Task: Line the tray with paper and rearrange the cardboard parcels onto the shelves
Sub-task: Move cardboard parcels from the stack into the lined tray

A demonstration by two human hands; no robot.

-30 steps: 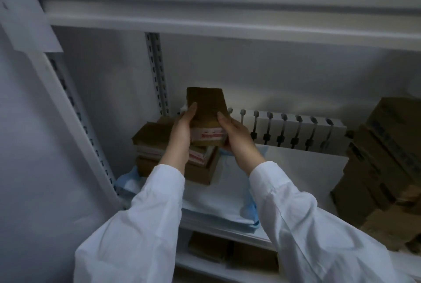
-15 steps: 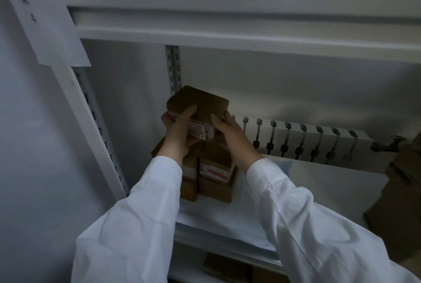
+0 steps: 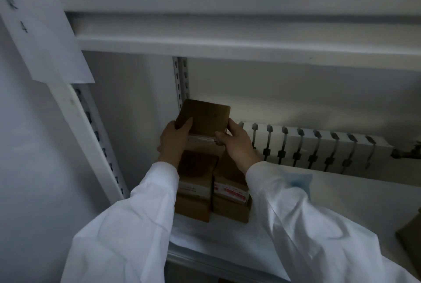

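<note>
Right now my left hand [image 3: 174,141] and right hand [image 3: 238,146] each grip a side edge of the top parcel [image 3: 205,115], holding it above the stacked parcels [image 3: 230,194], which stand on the paper [image 3: 227,239] at the shelf's [image 3: 218,264] left end. Whether it already touches them I cannot tell. I judge it best to lower it flat, square its edges with those beneath, and release only once it sits without rocking.

Left hand [image 3: 174,143], right hand [image 3: 237,148], seemingly clasping parcel [image 3: 205,115]
</note>
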